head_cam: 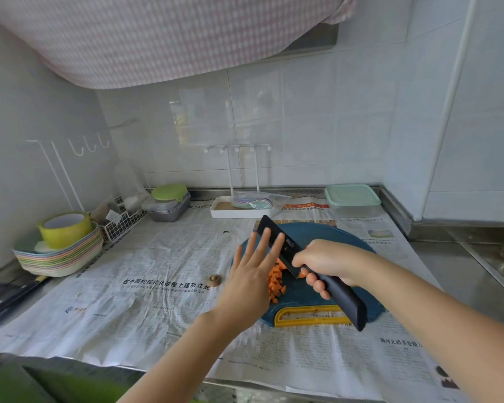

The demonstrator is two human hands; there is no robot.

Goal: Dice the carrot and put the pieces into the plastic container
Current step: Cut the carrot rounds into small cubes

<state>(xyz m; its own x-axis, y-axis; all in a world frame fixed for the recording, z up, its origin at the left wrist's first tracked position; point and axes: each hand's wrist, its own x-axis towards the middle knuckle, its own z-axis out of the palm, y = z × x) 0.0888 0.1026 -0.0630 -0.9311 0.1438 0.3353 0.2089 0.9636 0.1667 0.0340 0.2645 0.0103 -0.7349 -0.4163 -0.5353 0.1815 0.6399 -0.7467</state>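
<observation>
1. Carrot pieces [275,282] lie in a loose orange heap at the centre of the frame, on the left part of a round blue cutting board [317,232]. No whole carrot shows, so the cutting looks done or nearly done.
2. The right hand [329,261] is wrapped round the handle of a black knife [289,246]. The broad blade slants up and to the left over the heap.
3. The left hand [250,274] is spread wide with straight fingers and holds nothing. Its palm is beside the heap and its fingertips overlap the flat of the blade. Whether they touch the blade I cannot tell.
4. Judged from this, the step in hand is gathering: the dice are being swept together or onto the blade, ready for the transfer.
5. The plastic container [353,200] sits at the right of the frame above the centre, against the tiled wall and well apart from the board. Its mint-green lid appears to be on.
6. The next move calls for a low, flat blade under the heap and the open palm as a stop, so that the small cubes do not roll onto the newspaper [157,271].
7. Both hands are busy and the lid looks closed, so one hand probably has to come free to open the container before any dice go in.
</observation>
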